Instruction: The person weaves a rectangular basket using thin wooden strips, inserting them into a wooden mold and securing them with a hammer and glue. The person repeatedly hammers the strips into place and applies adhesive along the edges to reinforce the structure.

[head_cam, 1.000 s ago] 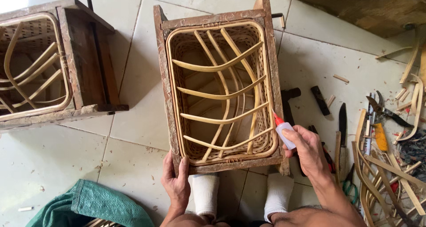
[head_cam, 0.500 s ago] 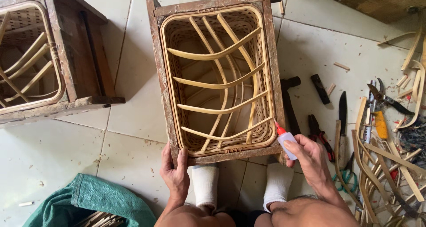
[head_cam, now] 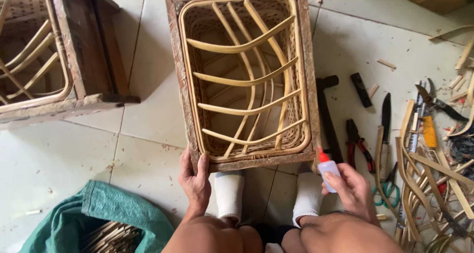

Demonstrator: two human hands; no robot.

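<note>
A wooden box mould stands on the tiled floor in front of me, with a woven rattan basket of curved strips inside it. My left hand grips the box's near left corner. My right hand holds a small white glue bottle with a red tip, its tip next to the box's near right corner. My two white-socked feet rest against the box's near side.
A second wooden box with a rattan frame stands at the left. A green cloth bag of rattan strips lies at the lower left. A hammer, red-handled pliers, a knife and loose rattan strips lie at the right.
The view has shifted down and closer over the box. My right hand with the glue bottle has dropped slightly toward the box's near right corner. My left hand stays on the near left corner.
</note>
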